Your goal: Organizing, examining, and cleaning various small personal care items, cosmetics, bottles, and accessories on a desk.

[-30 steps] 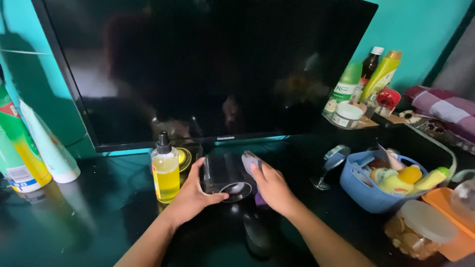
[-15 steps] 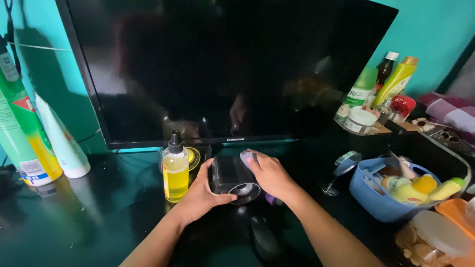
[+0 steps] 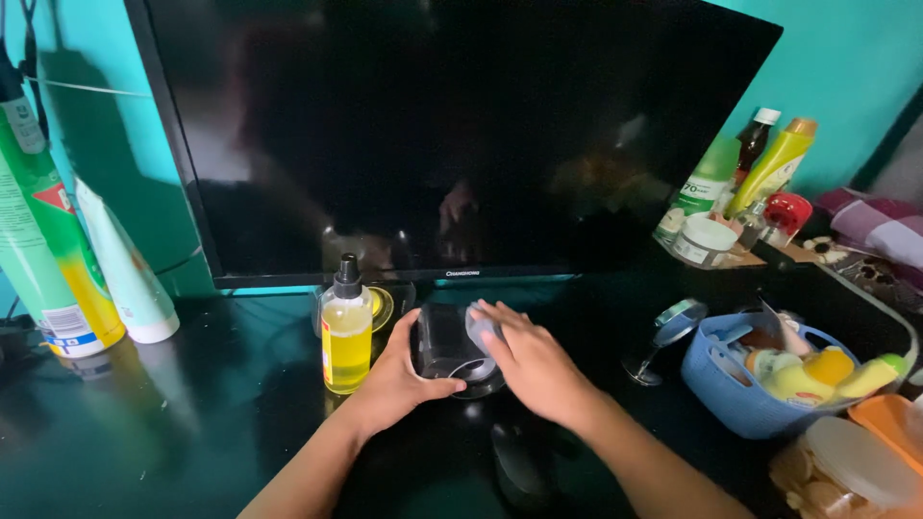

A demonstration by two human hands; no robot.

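A small dark box-shaped device (image 3: 444,344) with a round lens on its front sits on the black glossy table (image 3: 192,423), just below a large black television screen (image 3: 452,135). My left hand (image 3: 396,377) grips the device's left side and front corner. My right hand (image 3: 527,358) lies flat over its top right, pressing a small grey cloth (image 3: 479,328) against it. A spray bottle of yellow liquid (image 3: 346,332) stands just left of my left hand.
A tall green-and-yellow can (image 3: 43,255) and a white tube (image 3: 125,274) stand at far left. At right are a small round mirror (image 3: 668,332), a blue basket (image 3: 745,404) of bottles, a lidded jar (image 3: 851,471), and several bottles (image 3: 760,168) by the turquoise wall.
My right hand has slid the cloth across the device's top and now lies flatter over it. My left hand keeps its grip. The view shifted slightly.
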